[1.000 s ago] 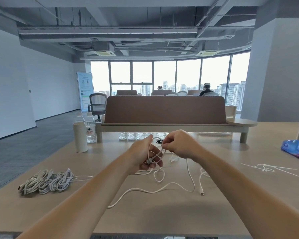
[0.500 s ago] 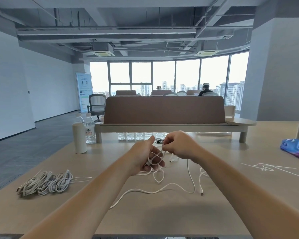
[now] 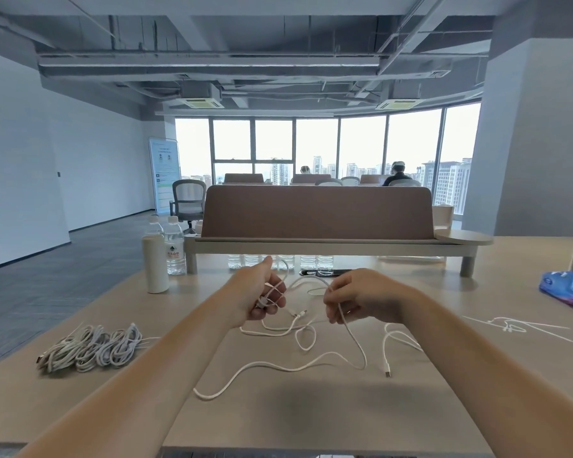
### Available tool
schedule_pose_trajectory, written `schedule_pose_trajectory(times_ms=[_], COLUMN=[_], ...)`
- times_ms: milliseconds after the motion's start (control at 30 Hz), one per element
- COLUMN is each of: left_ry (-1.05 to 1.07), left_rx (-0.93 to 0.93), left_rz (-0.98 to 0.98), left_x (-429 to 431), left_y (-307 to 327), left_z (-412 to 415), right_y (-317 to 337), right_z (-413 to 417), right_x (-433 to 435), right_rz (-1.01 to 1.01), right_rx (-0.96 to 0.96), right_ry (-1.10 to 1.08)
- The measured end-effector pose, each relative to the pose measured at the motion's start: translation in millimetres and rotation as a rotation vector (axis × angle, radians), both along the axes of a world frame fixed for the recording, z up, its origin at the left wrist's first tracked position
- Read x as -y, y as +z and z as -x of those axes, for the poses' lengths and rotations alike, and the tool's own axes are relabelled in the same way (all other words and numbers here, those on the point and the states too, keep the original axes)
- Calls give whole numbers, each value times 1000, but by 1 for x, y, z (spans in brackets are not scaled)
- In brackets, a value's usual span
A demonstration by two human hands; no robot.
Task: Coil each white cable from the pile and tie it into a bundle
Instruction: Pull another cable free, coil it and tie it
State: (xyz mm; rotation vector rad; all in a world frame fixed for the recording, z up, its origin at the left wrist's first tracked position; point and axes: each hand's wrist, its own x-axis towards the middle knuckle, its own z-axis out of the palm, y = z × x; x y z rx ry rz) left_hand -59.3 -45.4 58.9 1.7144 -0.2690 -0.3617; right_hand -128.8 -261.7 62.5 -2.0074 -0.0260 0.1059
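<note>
A long white cable (image 3: 278, 366) trails in loose loops over the wooden table (image 3: 311, 421). My left hand (image 3: 257, 297) holds a small coil of it wound round the fingers, above the table's middle. My right hand (image 3: 361, 297) pinches the same cable a short way to the right, and the strand hangs down from it to the tabletop. A second loose white cable (image 3: 389, 345) with a plug end lies just right of the loops. Several coiled white bundles (image 3: 90, 347) lie together at the left.
A white bottle (image 3: 155, 264) and a clear water bottle (image 3: 174, 247) stand at the back left. A brown desk divider on a raised shelf (image 3: 318, 247) crosses the back. White ties (image 3: 516, 327) lie at the right, a blue plastic bag (image 3: 568, 289) beyond them.
My hands were close together at the coil; my right hand has now moved right along the cable, drawing a length of it out from my left hand.
</note>
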Motion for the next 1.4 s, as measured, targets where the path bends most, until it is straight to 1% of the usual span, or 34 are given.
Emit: schedule_pose_trajectory(times_ms=[67,100,233,367,600,733,800,867,967,1100,1200,1300,1400], left_ry=[-18,-32,-69,-81,-38,-4,0,4,-8,-38,-74,-104,-132], left_rx=[5,5,16,-18,-98,-141,-150,-165,-188,-205,-185,-164,-163], left_rz=[-28,-34,-56,-49,44,108,104,102,97,98,86,70,55], left_x=[-1,-1,5,13,18,13,11,12,14,16,19,18,16], left_y=[-3,-4,-7,-7,-9,-8,-7,-6,-5,-5,-6,-4,-3], left_z=[1,1,8,13,16,12,12,12,14,15,18,19,21], right_y=[0,0,1,3,3,7,7,5,5,4,4,6,6], right_z=[-1,-3,-9,-14,-13,-8,-5,-3,-3,-1,1,4,2], right_x=[4,3,-10,-28,-55,-58,-56,-55,-54,-62,-67,-70,-71], right_rz=[-132,-162,-136,-180,-105,-150,-91,-17,33,57,184,304,335], right_rx=[5,20,98,182,293,231,225,266,322,348,362,375,419], right_ry=[-54,-99,-245,-324,-386,-324,-271,-243,-244,-242,-250,-209,-254])
